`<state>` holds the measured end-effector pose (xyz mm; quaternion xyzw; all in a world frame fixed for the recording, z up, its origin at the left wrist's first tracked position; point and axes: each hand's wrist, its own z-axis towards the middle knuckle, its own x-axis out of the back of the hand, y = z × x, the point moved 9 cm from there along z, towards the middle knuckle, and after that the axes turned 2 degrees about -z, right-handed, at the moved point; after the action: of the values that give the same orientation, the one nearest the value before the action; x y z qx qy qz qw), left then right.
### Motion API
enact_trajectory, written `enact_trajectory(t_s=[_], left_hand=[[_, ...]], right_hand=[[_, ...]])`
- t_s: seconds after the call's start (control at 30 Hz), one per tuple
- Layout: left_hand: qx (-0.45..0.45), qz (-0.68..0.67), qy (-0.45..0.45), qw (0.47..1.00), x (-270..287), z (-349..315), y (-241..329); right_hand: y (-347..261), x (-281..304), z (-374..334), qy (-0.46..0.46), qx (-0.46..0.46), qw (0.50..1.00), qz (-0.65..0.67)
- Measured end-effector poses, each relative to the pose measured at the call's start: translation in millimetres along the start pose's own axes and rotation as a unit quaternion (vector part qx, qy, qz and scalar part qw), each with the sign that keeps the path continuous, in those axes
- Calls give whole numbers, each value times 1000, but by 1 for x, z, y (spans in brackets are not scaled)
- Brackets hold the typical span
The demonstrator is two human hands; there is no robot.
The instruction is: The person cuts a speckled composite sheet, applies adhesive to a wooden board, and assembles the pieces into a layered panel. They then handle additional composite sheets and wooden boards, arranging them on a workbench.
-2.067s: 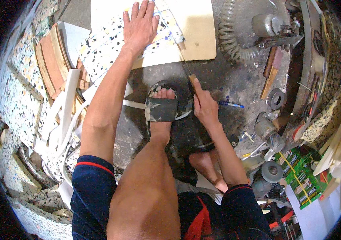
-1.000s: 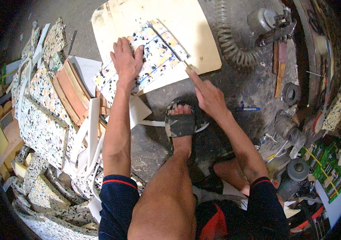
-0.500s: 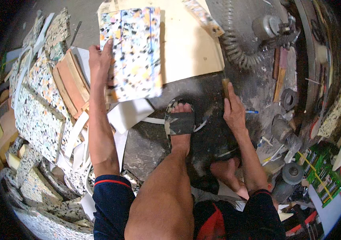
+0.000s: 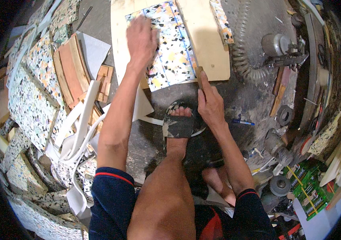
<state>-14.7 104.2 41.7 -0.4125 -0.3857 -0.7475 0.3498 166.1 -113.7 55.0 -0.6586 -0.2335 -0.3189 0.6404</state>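
A speckled multicolour foam sheet (image 4: 176, 60) with blue lines drawn along it lies slanted on a cream-coloured board (image 4: 214, 64). My left hand (image 4: 141, 42) is over the upper left part of this sheet; motion blur smears its fingers. At the sheet's lower right corner, my right hand (image 4: 211, 102) grips the wooden handle of a knife-like tool (image 4: 199, 76), index finger stretched along it. The tool points away from me, and its thin blade hardly shows against the foam's edge. A narrow speckled foam strip (image 4: 222, 22) rests at the board's right.
Foam offcuts (image 4: 32, 104), curved wooden pieces (image 4: 72, 72) and white strips (image 4: 78, 128) pile up at left. On the right are a coiled air hose (image 4: 242, 60), a spray gun with metal cup (image 4: 276, 45), a blue pen (image 4: 243, 122) and a tape roll (image 4: 285, 115). My sandalled foot (image 4: 178, 120) stands before the board.
The foam sheet, held raised at its left edge before, now lies tilted further right on the board. My left hand has moved onto it, and my right hand has brought the tool left to its corner.
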Motion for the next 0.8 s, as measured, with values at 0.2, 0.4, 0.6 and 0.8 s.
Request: enact_trajectory(t_s=[0.2,0.4,0.6,0.8], left_hand=[[-89,-1,-47,995,-65,41,4],[-83,35,-45,995,-73,38,8],[-31,45,-111,992,-70,45,12],[-26,45,-118,992,-67,47,16]], right_hand=[[1,-16,28,-32,-32,997,-67],[-9,-16,39,0,24,998,-62],[-3,-24,42,-22,5,996,-90],[-2,-23,41,-18,8,997,-77]])
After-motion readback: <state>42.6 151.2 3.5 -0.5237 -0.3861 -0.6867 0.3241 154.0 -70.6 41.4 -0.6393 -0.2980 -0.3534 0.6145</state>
